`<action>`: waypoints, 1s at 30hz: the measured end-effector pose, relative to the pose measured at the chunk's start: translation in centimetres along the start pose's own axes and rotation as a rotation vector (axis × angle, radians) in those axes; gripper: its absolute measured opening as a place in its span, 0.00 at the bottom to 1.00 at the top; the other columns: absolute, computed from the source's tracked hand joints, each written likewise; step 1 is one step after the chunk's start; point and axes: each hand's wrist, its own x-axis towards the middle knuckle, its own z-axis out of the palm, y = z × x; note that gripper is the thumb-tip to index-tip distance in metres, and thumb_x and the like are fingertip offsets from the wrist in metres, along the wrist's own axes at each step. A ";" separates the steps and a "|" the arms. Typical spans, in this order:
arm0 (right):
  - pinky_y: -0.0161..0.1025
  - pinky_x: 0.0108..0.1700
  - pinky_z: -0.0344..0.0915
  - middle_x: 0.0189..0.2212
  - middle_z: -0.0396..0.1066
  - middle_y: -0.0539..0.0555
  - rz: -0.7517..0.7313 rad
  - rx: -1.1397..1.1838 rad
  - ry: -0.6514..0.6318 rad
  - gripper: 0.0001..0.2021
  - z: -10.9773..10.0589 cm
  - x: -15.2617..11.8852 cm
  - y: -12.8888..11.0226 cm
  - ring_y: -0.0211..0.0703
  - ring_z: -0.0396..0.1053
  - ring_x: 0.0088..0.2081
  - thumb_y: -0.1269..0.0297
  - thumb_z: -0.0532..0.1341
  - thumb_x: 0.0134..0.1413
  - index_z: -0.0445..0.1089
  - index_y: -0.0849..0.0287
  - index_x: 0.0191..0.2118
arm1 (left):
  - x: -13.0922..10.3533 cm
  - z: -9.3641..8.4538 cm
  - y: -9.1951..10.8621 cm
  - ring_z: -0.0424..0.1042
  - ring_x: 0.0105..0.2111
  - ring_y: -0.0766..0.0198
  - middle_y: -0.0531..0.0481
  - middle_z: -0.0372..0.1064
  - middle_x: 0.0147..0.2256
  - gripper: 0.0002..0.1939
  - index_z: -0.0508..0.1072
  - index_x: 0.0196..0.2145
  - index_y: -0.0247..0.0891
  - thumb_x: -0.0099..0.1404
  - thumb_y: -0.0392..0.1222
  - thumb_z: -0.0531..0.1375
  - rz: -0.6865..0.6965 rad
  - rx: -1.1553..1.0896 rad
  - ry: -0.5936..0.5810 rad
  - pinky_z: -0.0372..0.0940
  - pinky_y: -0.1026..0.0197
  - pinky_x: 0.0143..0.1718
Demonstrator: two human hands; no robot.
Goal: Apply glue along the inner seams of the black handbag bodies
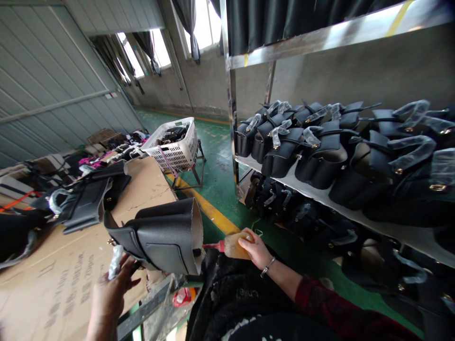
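A black handbag lies on its side at the near edge of the cardboard-covered table, its open end with a pale raw rim facing right. My left hand grips it low on the left, beside the plastic-wrapped handle; part of the fingers is hidden behind the bag. In my right hand is a squeeze glue bottle with amber contents and a red nozzle. The nozzle tip points left, at the lower part of the bag's open rim; whether it touches cannot be told.
More black bags lie on the cardboard to the left. A white basket of dark pieces stands beyond on a metal stand. At right, a metal rack carries rows of black handbags. A red-and-orange packet sits below the table edge.
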 end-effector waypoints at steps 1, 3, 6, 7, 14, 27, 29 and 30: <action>0.36 0.31 0.60 0.23 0.62 0.45 -0.001 -0.005 -0.009 0.22 0.2 0.0 0.0 0.39 0.61 0.27 0.47 0.72 0.41 0.64 0.56 0.29 | 0.0 0.0 -0.1 0.77 0.34 0.57 0.44 0.77 0.42 0.16 0.77 0.39 0.40 0.50 0.40 0.70 0.006 0.002 0.000 0.73 0.62 0.20; 0.36 0.31 0.61 0.24 0.63 0.46 0.001 -0.018 -0.024 0.22 0.6 0.2 0.1 0.39 0.61 0.27 0.48 0.73 0.40 0.64 0.56 0.29 | 0.0 -0.2 -0.3 0.78 0.34 0.56 0.44 0.77 0.41 0.17 0.77 0.39 0.40 0.50 0.41 0.71 0.003 0.001 0.002 0.72 0.63 0.20; 0.37 0.30 0.63 0.23 0.63 0.45 0.010 0.011 0.079 0.24 1.3 0.8 0.3 0.40 0.63 0.26 0.45 0.73 0.34 0.63 0.55 0.28 | 0.0 -0.4 -0.4 0.78 0.34 0.56 0.44 0.77 0.40 0.17 0.77 0.39 0.40 0.50 0.41 0.71 0.000 -0.006 0.008 0.73 0.62 0.21; 0.38 0.30 0.64 0.22 0.64 0.45 0.013 0.025 0.128 0.25 1.5 1.1 0.4 0.40 0.63 0.25 0.44 0.73 0.32 0.62 0.55 0.28 | 0.0 -0.4 -0.4 0.78 0.34 0.56 0.44 0.77 0.40 0.17 0.77 0.39 0.40 0.50 0.41 0.71 0.000 -0.003 0.006 0.73 0.62 0.21; 0.39 0.31 0.66 0.22 0.64 0.45 0.006 0.027 0.166 0.25 1.9 1.7 -0.3 0.41 0.65 0.25 0.45 0.73 0.32 0.62 0.54 0.28 | 0.4 -0.3 -0.5 0.78 0.35 0.56 0.44 0.77 0.41 0.17 0.77 0.39 0.41 0.50 0.42 0.70 -0.002 0.019 0.008 0.72 0.64 0.21; 0.36 0.30 0.61 0.23 0.61 0.46 -0.058 -0.124 0.048 0.21 1.6 0.4 -1.3 0.40 0.61 0.27 0.48 0.71 0.39 0.64 0.55 0.28 | 0.3 -0.4 -0.7 0.74 0.30 0.59 0.47 0.75 0.35 0.17 0.77 0.38 0.41 0.49 0.43 0.71 0.013 0.034 0.010 0.73 0.62 0.21; 0.37 0.31 0.61 0.23 0.62 0.46 -0.059 -0.184 0.038 0.19 1.5 -0.1 -1.6 0.40 0.61 0.28 0.49 0.71 0.41 0.65 0.56 0.28 | 0.1 -0.3 -0.5 0.75 0.31 0.58 0.48 0.76 0.35 0.17 0.77 0.38 0.42 0.49 0.43 0.71 0.022 0.037 0.000 0.72 0.62 0.20; 0.37 0.32 0.61 0.24 0.61 0.46 -0.056 -0.201 0.032 0.18 1.4 -0.4 -1.7 0.40 0.61 0.28 0.50 0.70 0.42 0.65 0.56 0.29 | 0.0 -0.2 -0.3 0.75 0.31 0.57 0.48 0.76 0.35 0.17 0.77 0.38 0.42 0.48 0.44 0.71 0.023 0.035 -0.004 0.72 0.62 0.20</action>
